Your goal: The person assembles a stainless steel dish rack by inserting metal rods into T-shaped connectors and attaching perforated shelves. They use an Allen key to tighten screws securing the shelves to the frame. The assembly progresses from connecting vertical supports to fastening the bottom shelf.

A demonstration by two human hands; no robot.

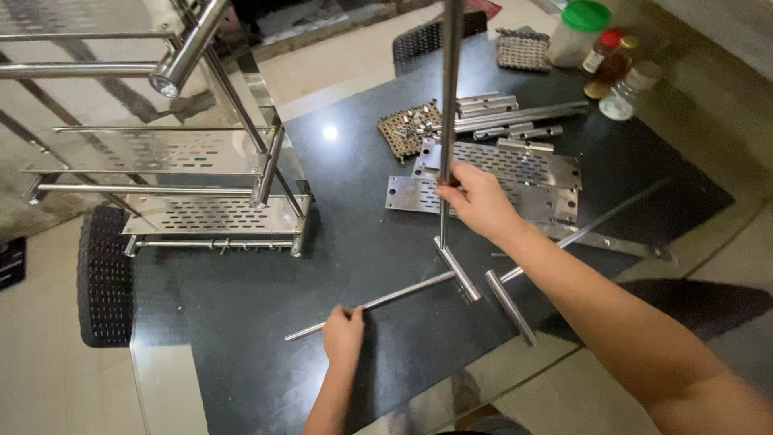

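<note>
My right hand (477, 201) grips an upright steel rod (449, 97) that stands on the dark glass table (354, 234) and ends in a short cross tube (457, 270). My left hand (344, 332) holds a thin steel rod (398, 296) that lies flat and meets that cross tube. A second short tube (510, 306) lies just to the right, joined to a long rod (596, 221) running toward the back right.
A partly built steel rack (201, 161) with slotted shelves stands at the left. Slotted steel plates (515, 181), loose tubes (507, 117) and a woven mat with small screws (407, 129) lie behind my right hand. Jars (600, 48) stand at the far right corner. A dark chair (105, 274) is at the left.
</note>
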